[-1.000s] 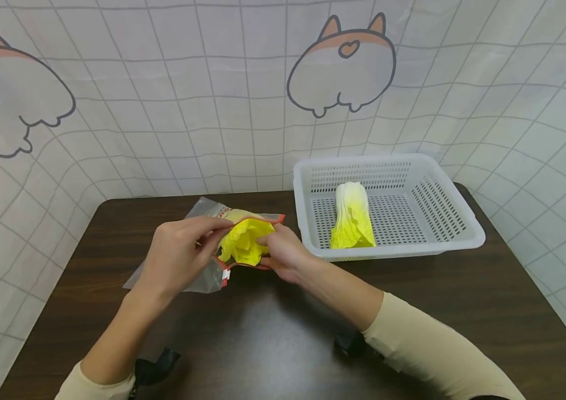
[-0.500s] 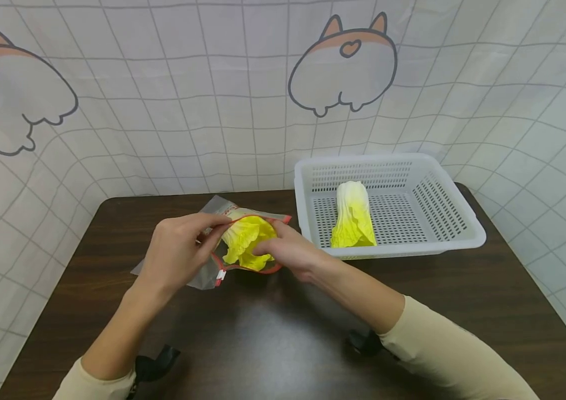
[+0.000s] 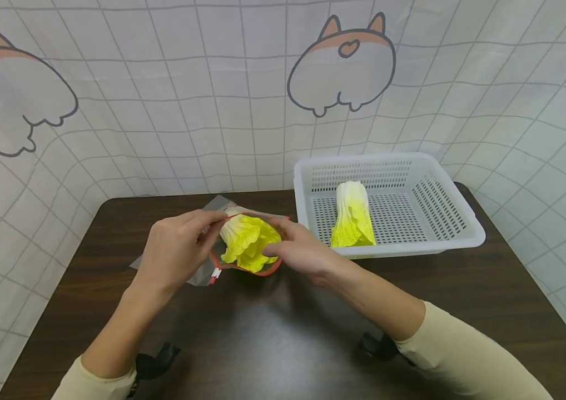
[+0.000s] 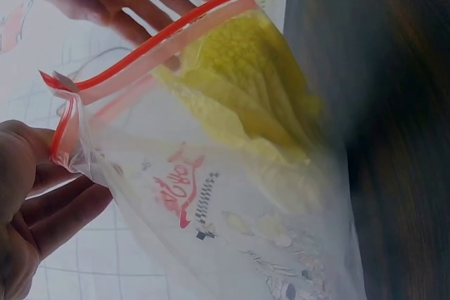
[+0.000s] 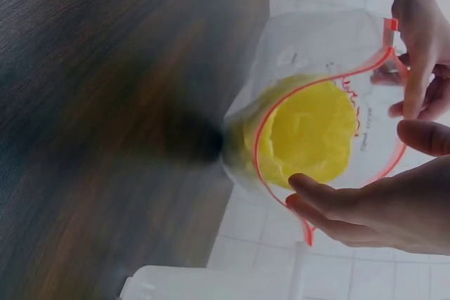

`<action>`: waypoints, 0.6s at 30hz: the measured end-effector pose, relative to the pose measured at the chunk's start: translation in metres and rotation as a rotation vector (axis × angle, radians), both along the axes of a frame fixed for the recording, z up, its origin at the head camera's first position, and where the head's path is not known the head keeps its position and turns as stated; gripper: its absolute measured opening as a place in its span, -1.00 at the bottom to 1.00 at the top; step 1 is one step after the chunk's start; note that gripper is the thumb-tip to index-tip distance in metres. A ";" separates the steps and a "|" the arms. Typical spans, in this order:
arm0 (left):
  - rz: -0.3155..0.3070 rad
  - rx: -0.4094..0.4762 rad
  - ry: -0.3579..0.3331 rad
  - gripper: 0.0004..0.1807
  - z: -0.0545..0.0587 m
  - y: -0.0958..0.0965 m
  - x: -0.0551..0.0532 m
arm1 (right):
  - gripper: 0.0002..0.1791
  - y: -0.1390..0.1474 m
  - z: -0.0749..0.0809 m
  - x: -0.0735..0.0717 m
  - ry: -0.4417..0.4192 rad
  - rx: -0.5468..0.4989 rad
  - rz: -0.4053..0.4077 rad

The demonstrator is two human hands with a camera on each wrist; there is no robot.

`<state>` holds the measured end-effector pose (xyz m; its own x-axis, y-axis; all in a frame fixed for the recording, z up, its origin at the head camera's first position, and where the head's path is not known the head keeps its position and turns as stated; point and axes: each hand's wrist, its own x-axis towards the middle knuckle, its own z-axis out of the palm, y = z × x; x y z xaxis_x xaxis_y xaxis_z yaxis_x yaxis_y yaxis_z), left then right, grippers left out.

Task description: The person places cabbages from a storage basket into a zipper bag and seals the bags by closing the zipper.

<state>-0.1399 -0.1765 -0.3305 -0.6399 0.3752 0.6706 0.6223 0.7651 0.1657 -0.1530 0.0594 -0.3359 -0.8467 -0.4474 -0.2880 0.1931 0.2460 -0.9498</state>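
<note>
The left hand [image 3: 175,241] has its grip closed in a pinch on the red-edged rim of a clear bag [image 4: 190,159]; the right hand [image 3: 305,247] has its grip unclosed, fingers extended at the bag mouth; contact between those fingers and the leaves cannot be told. A yellow cabbage [image 3: 248,241] sits inside the bag, leafy end toward the mouth; the left wrist view, through the film, shows its pale end deeper in, plus red print [image 4: 179,191] on the bag wall; the right wrist view looks straight into the mouth, at the yellow leaves only. The head view alone shows a second cabbage [image 3: 354,214], lying in a white basket [image 3: 415,249] on the dark surface [image 3: 263,344]; it also shows the white slider [image 3: 215,273] at the near end of the rim.
</note>
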 end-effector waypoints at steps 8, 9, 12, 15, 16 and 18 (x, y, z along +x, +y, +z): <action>-0.002 0.001 0.002 -0.83 0.003 0.001 -0.002 | -0.34 0.010 0.000 0.002 0.047 0.087 -0.027; -0.001 0.001 0.002 -0.83 0.003 0.001 -0.003 | -0.37 0.012 0.000 0.002 0.052 0.095 -0.033; 0.001 0.005 0.001 -0.82 0.004 0.002 -0.003 | -0.48 0.018 0.002 0.001 0.072 0.116 -0.057; 0.004 0.008 -0.001 -0.82 0.004 0.001 -0.003 | -0.56 0.025 0.005 -0.003 0.092 0.110 -0.079; 0.003 0.010 -0.002 -0.82 0.004 0.001 -0.003 | -0.58 0.028 0.006 -0.004 0.096 0.111 -0.088; -0.001 0.011 -0.005 -0.81 0.004 0.001 -0.003 | -0.59 0.032 0.008 -0.006 0.098 0.108 -0.105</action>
<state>-0.1428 -0.1751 -0.3266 -0.6427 0.3684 0.6717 0.6220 0.7628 0.1768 -0.1588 0.0915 -0.3276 -0.9135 -0.3261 -0.2434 0.1309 0.3307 -0.9346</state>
